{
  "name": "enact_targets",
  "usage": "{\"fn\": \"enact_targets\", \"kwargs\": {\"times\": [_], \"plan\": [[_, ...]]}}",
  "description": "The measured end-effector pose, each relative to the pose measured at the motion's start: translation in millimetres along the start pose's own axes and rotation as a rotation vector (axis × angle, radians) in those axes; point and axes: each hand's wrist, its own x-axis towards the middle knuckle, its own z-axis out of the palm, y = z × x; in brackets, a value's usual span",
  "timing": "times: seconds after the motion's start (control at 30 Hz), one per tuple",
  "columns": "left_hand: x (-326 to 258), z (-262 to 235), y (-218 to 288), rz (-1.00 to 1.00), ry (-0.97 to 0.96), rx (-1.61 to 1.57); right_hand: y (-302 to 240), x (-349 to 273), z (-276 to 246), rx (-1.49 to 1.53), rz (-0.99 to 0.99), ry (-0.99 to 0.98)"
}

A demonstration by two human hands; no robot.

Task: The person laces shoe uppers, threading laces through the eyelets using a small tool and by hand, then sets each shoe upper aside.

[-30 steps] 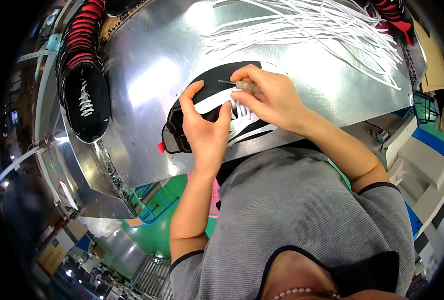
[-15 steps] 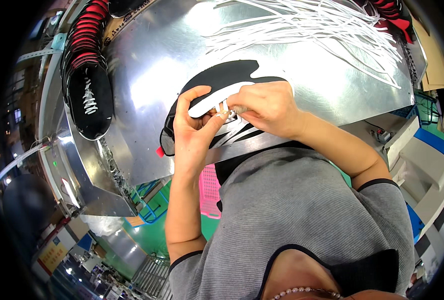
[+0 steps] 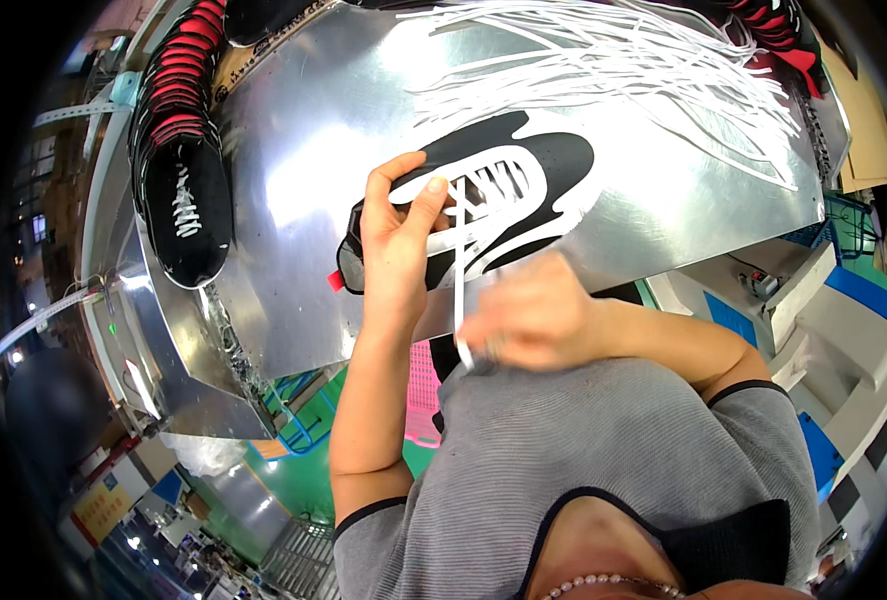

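Steel worktable (image 3: 304, 150), near edge: my left hand (image 3: 396, 240) pins black-and-white shoe upper (image 3: 509, 190) flat; my right hand (image 3: 529, 320), blurred, grips white lace (image 3: 458, 270), taut from eyelets. Spare laces (image 3: 614, 60) heaped at far edge.

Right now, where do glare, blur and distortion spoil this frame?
Head view: glare whitens the steel table and washes into the laces; the right hand is smeared by motion blur, while the left hand and shoe are sharp; fisheye bends the table edges, and the rim is black.
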Motion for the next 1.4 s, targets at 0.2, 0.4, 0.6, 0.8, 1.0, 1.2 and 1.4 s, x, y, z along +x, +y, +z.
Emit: {"fn": "enact_targets", "kwargs": {"times": [0.2,0.4,0.6,0.8,1.0,1.2,1.4], "plan": [[-8,-7,11,-0.004,-0.064,0.35,13,-10,-8,0.027,0.478,0.185],[-50,-14,-2,0.359,-0.075,0.668,9,-17,-19,0.014,0.829,0.204],[-52,-7,-2,0.356,0.027,0.828,14,0,-10,-0.006,0.87,0.211],[-50,-2,-8,0.464,-0.013,0.738,28,8,0,0.394,0.744,0.39],[-44,5,-12,0.408,0.093,0.866,17,6,-9,0.24,0.733,0.346],[-39,5,-10,0.452,0.131,0.869,-7,-14,-20,0.034,0.736,0.198],[-33,7,-13,0.467,0.072,0.811,3,-9,-29,-0.021,0.808,0.082]]}}
